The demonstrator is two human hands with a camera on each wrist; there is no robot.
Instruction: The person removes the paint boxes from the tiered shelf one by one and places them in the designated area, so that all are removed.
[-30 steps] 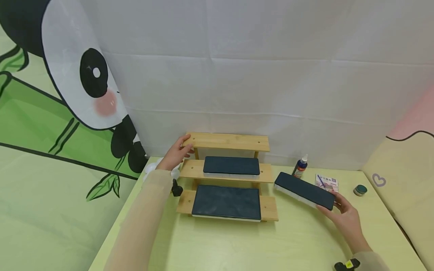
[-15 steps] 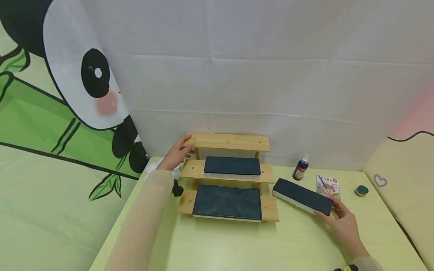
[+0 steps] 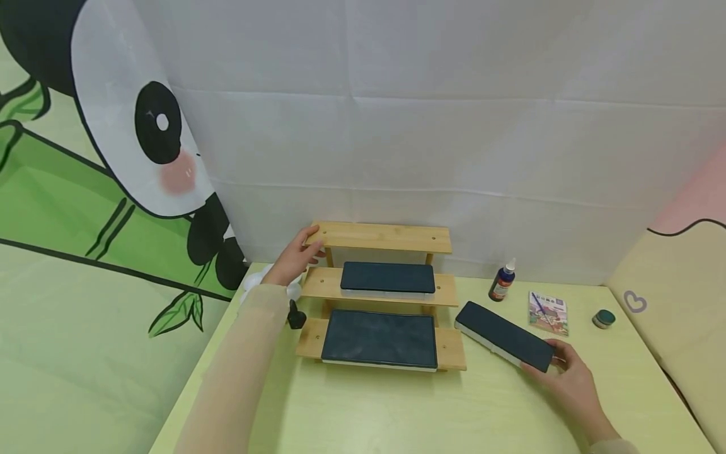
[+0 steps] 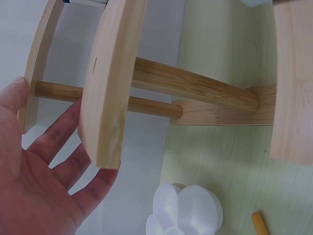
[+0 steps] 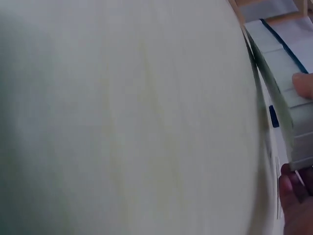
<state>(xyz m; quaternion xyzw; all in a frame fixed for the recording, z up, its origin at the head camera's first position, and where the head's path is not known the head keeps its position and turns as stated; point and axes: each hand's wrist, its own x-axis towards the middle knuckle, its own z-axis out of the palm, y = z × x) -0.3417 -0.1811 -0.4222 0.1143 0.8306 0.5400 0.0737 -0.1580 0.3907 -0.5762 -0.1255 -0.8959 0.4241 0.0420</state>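
Note:
My left hand [image 3: 292,261] grips the left end of a three-tier bamboo shelf [image 3: 380,236] at its top board. In the left wrist view, the fingers [image 4: 58,132] lie around the board ends [image 4: 110,98]. My right hand [image 3: 573,378] holds the near right end of a long white box with a dark blue lid [image 3: 505,335], thumb on one side and fingers on the other. The box slants just right of the shelf, its far end close to the lower tiers. A similar box [image 3: 388,277] lies on the middle tier, and a wider dark-topped one [image 3: 379,340] on the bottom tier.
Behind the box stand a dark blue bottle with a white nozzle [image 3: 501,282], a small printed booklet [image 3: 547,313] and a green-lidded jar [image 3: 604,319]. White round cups [image 4: 190,208] sit left of the shelf. A white cloth backdrop [image 3: 397,145] hangs behind the table [image 3: 386,416].
My right hand has brought the box lower and nearer, turning it slightly, and the bottle and booklet are now uncovered. My left hand has stayed on the shelf.

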